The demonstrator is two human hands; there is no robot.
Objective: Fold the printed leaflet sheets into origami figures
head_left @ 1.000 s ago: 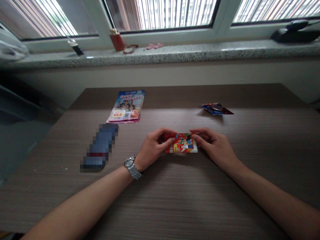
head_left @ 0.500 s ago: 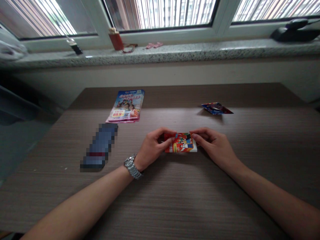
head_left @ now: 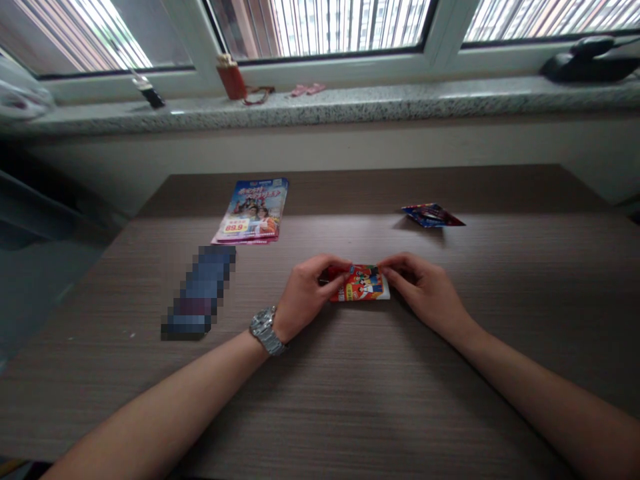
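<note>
A small folded leaflet [head_left: 364, 287], red with colourful cartoon figures and a white edge, is held just above the table in front of me. My left hand [head_left: 320, 287], with a metal watch [head_left: 267, 330] on its wrist, pinches the leaflet's left side between thumb and fingers. On the opposite side my right hand [head_left: 417, 283] pinches its upper right corner. The fingertips behind the paper are hidden. Beyond my right hand lies a folded dark blue and red paper piece [head_left: 433, 215], partly standing up from the table.
A stack of printed flyers [head_left: 255, 210] lies at the back left of the wooden table [head_left: 320, 400]. Nearer me is a blurred-out dark phone-like object [head_left: 200, 293]. On the stone windowsill [head_left: 370, 107] stand a red container [head_left: 231, 79], a small brush-like item [head_left: 149, 90] and a black device [head_left: 590, 61].
Both hands keep their hold on the leaflet. Its lower edge has shifted slightly up and its right edge slightly left, and my right hand has moved a little left with it.
</note>
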